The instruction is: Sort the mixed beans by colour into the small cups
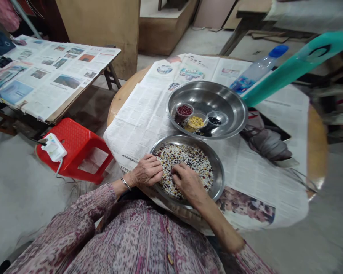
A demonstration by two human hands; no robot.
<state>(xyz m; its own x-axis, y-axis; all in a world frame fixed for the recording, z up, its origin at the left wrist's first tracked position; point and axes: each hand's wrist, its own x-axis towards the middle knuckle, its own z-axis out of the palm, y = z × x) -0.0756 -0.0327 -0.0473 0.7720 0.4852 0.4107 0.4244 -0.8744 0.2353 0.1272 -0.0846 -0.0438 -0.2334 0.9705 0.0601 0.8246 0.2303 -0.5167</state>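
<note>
Grip loose — left hand, right hand on mixed beans, seemingly.

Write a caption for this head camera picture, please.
Left hand and right hand touch mixed beans and grains in a steel dish.

The mixed grains in the steel plate by the near edge of the round tabletop are white, flecked with dark red, black and yellow. Beyond them lie dark red beans, yellow grains and what look like black beans. The sleeve is mottled mauve-pink; the stool is bright red.
</note>
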